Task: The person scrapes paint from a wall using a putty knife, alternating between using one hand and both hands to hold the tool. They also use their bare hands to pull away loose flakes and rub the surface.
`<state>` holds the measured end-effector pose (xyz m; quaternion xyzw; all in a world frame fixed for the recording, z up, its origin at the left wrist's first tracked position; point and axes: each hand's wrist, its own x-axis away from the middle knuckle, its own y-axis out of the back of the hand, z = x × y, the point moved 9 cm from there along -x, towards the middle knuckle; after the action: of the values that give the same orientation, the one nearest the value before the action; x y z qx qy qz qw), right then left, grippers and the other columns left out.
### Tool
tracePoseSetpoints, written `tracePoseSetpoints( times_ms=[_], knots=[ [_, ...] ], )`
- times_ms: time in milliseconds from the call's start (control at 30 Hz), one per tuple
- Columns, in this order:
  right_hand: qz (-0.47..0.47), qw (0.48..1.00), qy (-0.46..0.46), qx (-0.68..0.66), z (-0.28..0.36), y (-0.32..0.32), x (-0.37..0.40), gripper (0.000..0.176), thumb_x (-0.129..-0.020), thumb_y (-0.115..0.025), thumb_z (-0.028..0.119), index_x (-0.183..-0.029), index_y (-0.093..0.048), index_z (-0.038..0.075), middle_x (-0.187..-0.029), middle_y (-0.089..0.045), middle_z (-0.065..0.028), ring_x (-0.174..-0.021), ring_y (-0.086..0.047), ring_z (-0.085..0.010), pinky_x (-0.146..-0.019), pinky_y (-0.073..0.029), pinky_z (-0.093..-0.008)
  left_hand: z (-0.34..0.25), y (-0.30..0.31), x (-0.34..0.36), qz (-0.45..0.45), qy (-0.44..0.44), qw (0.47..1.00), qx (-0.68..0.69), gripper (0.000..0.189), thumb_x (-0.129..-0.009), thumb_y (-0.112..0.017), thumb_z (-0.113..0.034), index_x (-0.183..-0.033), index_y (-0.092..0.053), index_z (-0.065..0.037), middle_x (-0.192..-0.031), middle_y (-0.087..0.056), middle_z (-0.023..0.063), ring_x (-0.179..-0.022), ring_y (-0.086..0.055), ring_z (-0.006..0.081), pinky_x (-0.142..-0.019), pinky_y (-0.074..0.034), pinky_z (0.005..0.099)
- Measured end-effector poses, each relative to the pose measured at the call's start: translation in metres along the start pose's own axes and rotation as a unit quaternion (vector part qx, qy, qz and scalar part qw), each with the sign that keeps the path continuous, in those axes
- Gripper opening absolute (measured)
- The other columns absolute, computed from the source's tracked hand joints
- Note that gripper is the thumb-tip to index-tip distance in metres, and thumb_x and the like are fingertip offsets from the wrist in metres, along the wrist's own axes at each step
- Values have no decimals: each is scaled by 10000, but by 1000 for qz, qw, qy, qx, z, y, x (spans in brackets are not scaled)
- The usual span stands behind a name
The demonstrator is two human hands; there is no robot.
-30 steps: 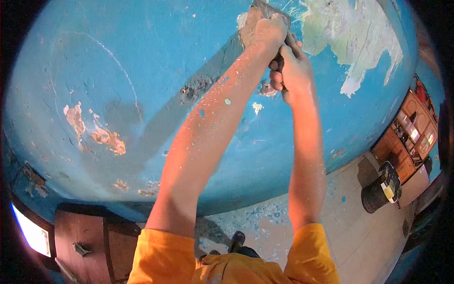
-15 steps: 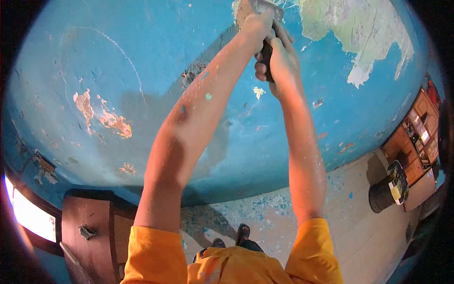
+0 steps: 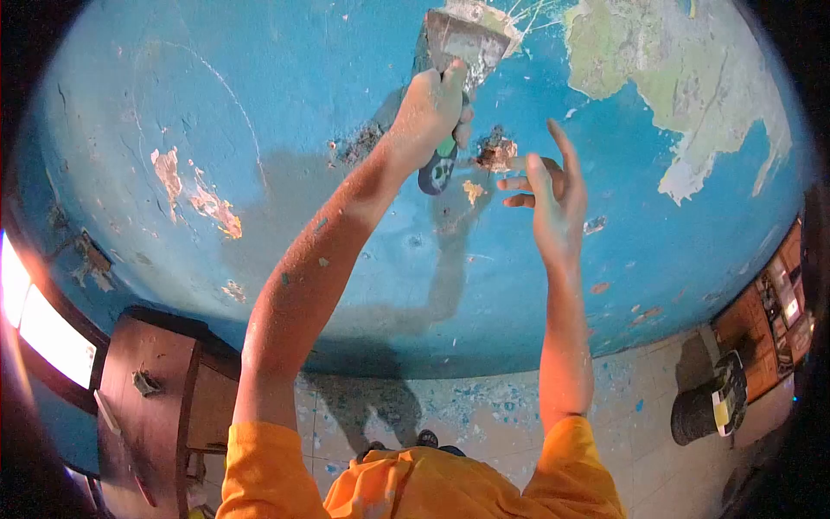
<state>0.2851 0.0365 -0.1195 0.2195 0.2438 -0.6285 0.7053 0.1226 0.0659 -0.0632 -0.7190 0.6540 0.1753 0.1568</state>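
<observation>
My left hand [image 3: 430, 112] is wrapped round the handle of a wide paint scraper [image 3: 468, 41]. The scraper's blade lies at the blue wall [image 3: 346, 277], beside a pale scraped patch near the top. Below my fist the dark rounded end of the handle sticks out. My right hand [image 3: 556, 195] holds nothing, its fingers apart, just right of a chipped brown hole [image 3: 498, 153] in the wall. Pale green bare plaster [image 3: 648, 69] shows at the upper right.
Paint flakes lie on the tiled floor [image 3: 640, 441] below the wall. A wooden cabinet [image 3: 143, 372] stands at the lower left, near a bright window [image 3: 54, 355]. At the right are a black bucket [image 3: 696, 415] and a wooden shelf unit [image 3: 748, 324].
My right hand has let go of the scraper and moved down and right. My left hand has moved down and left with the scraper. The view has shifted slightly.
</observation>
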Motion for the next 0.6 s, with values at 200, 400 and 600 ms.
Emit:
tracePoseSetpoints(
  times_ms=[200,400,600],
  knots=[
    [-11,991,78,-108,-13,-20,-11,624,-944,-561,182,-1460,-243,32,-811,-608,-104,-642,-629,-157,-541,-530,-253,5,-30,-23,-93,-44,995,-17,440,-979,-448,-385,-917,-554,38,-682,-579,93,-534,-536,165,-512,-453,335],
    [-44,996,34,-70,-2,21,-43,657,-944,-543,157,-1492,-191,78,-740,-577,-73,-487,-491,-68,-407,-348,-230,3,-84,-26,-51,-101,989,-91,382,-957,-487,-286,-943,-636,65,-723,-642,172,-681,-630,229,-666,-489,376],
    [-106,966,100,214,11,121,-49,499,-943,-536,187,-1431,-432,188,-750,-581,-60,-617,-509,-102,-578,-449,-289,-20,-112,-39,35,-175,963,-201,380,-922,-573,-316,-941,-633,58,-777,-666,135,-666,-655,182,-644,-524,347]
  ],
)
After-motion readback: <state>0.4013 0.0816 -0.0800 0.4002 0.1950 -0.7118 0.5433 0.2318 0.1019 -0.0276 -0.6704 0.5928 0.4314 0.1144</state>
